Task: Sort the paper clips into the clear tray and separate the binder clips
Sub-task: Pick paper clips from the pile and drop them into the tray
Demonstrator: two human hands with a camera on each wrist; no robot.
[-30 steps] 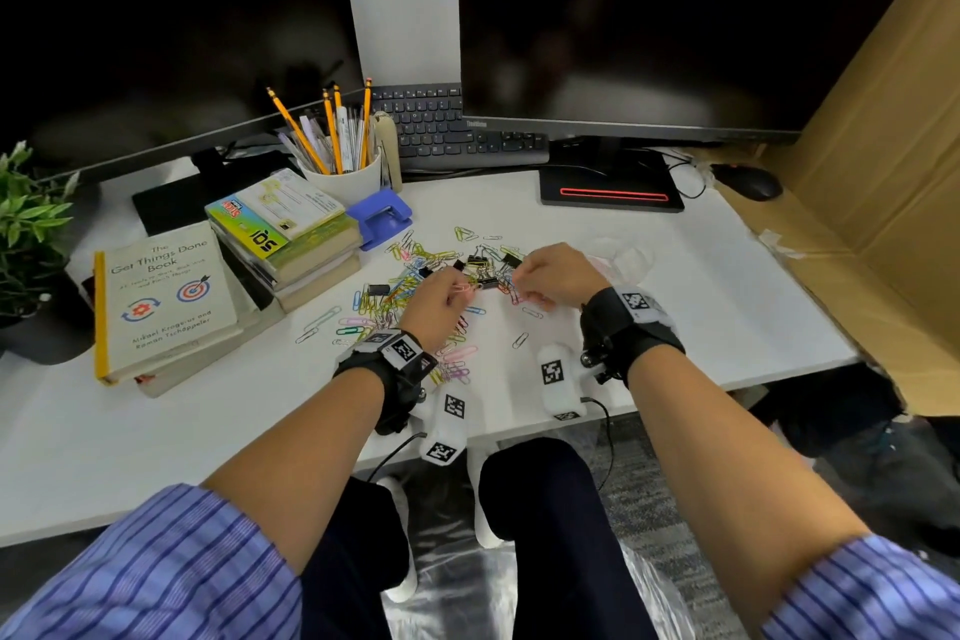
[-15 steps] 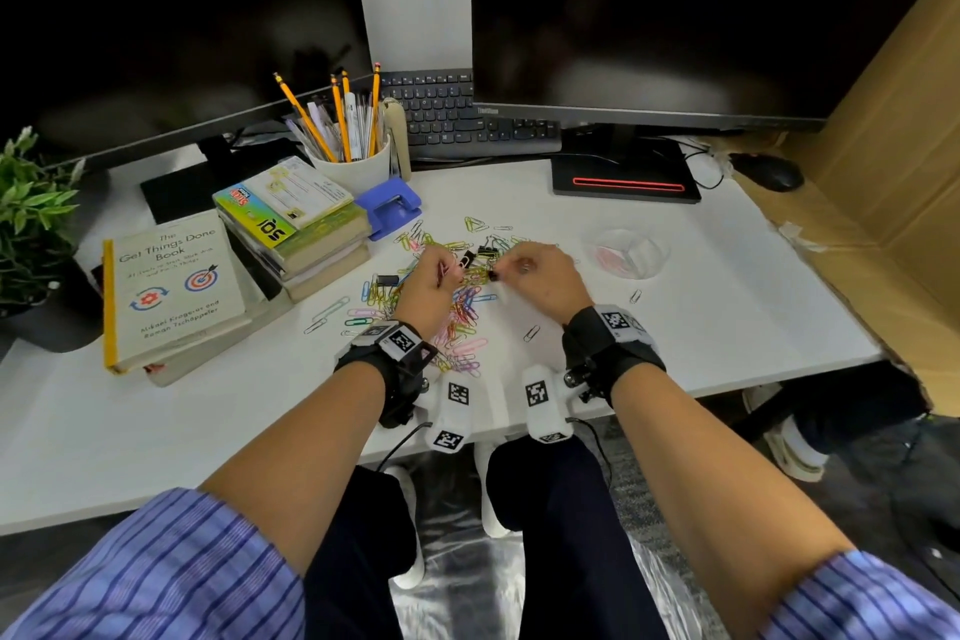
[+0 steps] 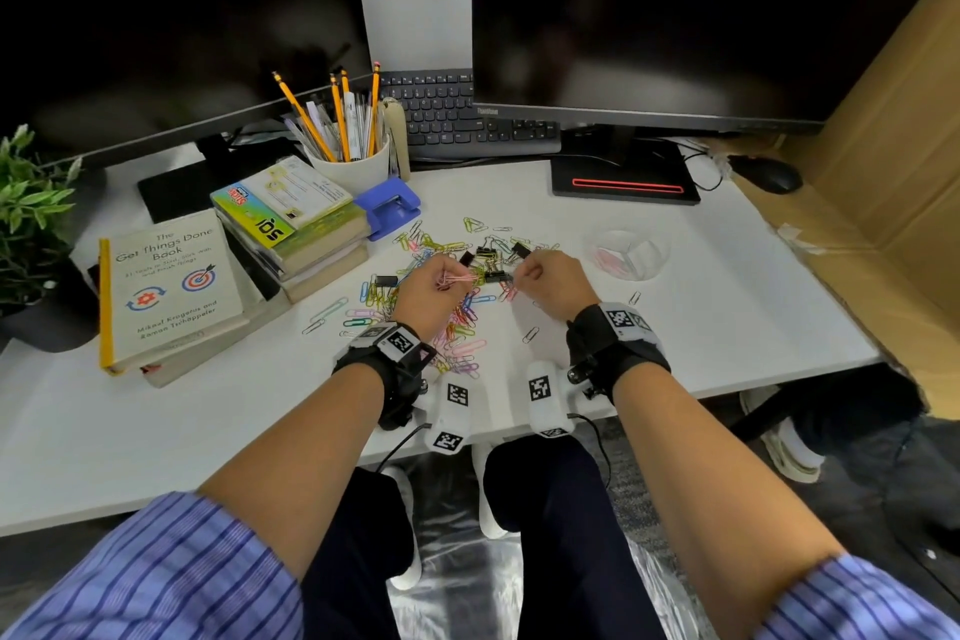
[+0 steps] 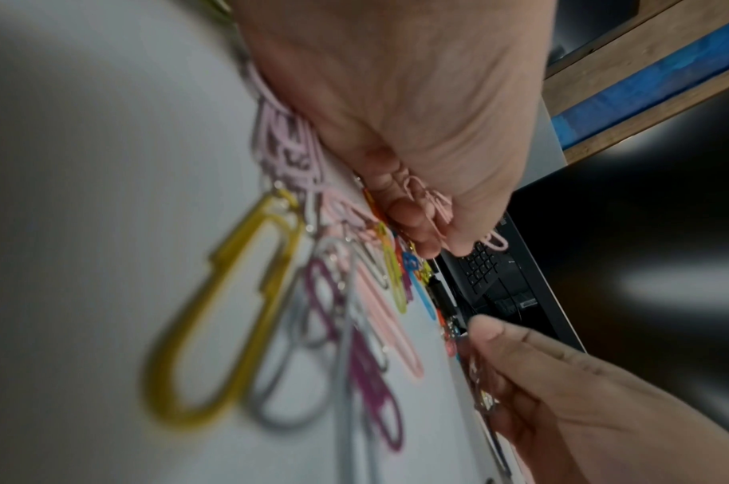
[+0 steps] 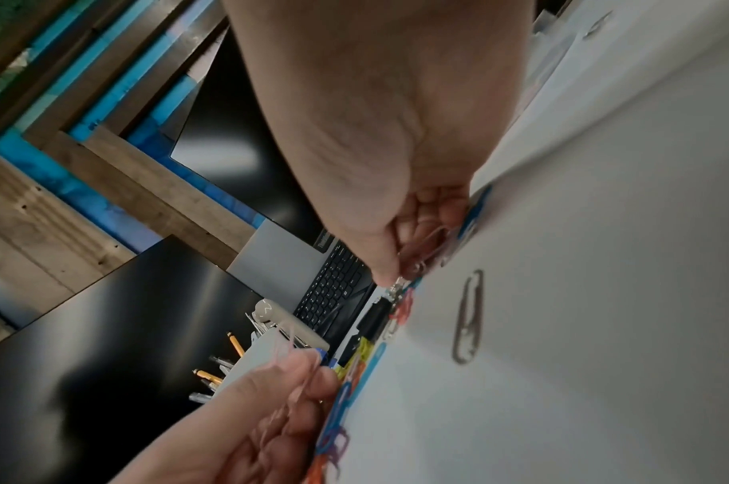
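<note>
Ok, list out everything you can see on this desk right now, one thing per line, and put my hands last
paper clips: many, mixed colours, loose pile mid-desk
binder clips: several, black, in and beside the pile
clear tray: one, right of the pile, pink clips inside
books: two stacks, left side
pencil cup: one, white, behind the books
hole punch: one, blue, beside the cup
keyboard: one, black, at the back
monitors: two, dark
mouse: one, black, far right
plant: one, green, far left
desk: one, white
left hand: pinches a bunch of pink clips
right hand: fingers curled over the pile; what it grips is unclear
</note>
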